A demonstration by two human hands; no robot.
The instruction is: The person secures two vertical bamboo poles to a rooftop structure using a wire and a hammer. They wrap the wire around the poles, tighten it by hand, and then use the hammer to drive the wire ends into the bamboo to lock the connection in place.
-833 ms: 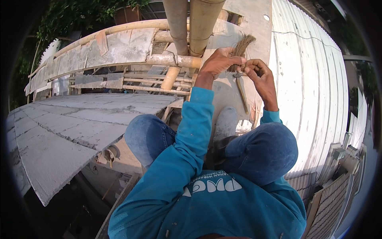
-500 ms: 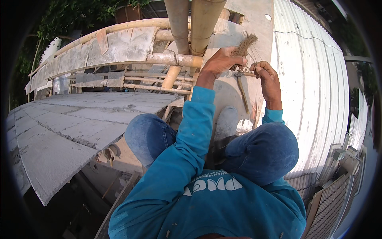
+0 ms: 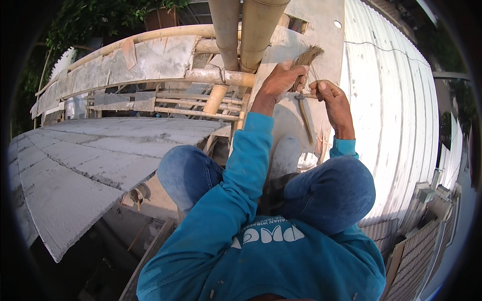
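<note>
My left hand [image 3: 280,84] is closed round a bundle of thin brown strands [image 3: 307,59], which look like tie wire and fan out at the upper end. Close by on the right, my right hand [image 3: 334,103] pinches loose strands between thumb and fingers, just beside the bundle. Below both hands a tool [image 3: 305,119], seemingly a hammer with a dark metal head and slim handle, lies on the pale board [image 3: 286,111]. Exactly how many strands the right fingers hold is too small to see.
Two thick bamboo poles [image 3: 254,37] rise ahead of me. White corrugated roofing [image 3: 389,110] runs along the right. Grey slabs [image 3: 75,178] slope at the left, with a dark drop under their edge. Bamboo rails [image 3: 196,108] lie beyond, and my knees [image 3: 331,193] are bent close.
My right hand has shifted slightly left, its fingers now more curled and nearer the bundle. The left hand has moved a little, and the bundle has turned slightly with it.
</note>
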